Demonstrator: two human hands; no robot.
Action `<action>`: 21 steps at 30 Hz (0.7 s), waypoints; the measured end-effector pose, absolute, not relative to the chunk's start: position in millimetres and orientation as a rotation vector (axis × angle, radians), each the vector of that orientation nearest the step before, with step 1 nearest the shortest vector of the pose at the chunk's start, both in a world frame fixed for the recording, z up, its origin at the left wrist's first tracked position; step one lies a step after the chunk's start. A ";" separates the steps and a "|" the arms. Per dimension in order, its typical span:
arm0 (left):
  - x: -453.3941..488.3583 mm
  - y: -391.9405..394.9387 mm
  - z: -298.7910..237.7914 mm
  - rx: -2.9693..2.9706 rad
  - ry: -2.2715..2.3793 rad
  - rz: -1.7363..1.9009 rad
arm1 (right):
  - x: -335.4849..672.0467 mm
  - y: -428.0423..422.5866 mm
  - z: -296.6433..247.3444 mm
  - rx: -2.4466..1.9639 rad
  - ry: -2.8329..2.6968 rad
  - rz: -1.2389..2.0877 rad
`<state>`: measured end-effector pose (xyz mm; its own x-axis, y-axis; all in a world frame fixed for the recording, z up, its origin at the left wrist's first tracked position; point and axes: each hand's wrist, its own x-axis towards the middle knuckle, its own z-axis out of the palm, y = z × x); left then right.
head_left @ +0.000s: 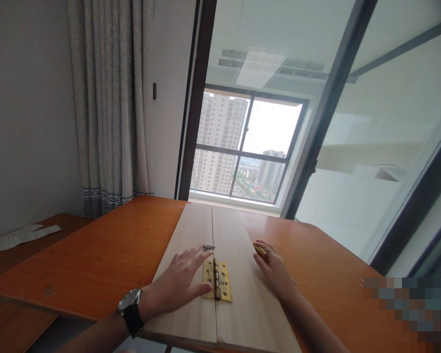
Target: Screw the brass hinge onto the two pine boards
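Observation:
A brass butt hinge [225,282] lies opened flat across the seam between two pale wooden boards [196,223]. My left hand [182,277], with a watch at the wrist, rests over the left board with its fingers stretched out. Its thumb tip reaches the hinge's left leaf, which it partly covers. By the left fingertips is a small cluster of dark metal pieces [208,248], possibly screws. At the boards' right edge, my right hand [274,269] has its thumb and fingers closed around a small gold-coloured metal piece [259,251], largely hidden by the hand.
The boards lie on an orange-brown wooden table [106,255]. White strips [24,238] lie on a lower brown surface at the left. A grey curtain [110,98] hangs behind, beside a dark-framed glass door [316,132]. The lower right corner is blurred out.

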<state>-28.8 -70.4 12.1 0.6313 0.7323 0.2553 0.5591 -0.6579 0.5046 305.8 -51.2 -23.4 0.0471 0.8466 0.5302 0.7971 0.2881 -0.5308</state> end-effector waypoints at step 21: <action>-87.8 -71.0 -13.9 2.716 1.221 0.328 | 272.4 -66.0 -24.0 -1.621 -1.851 0.398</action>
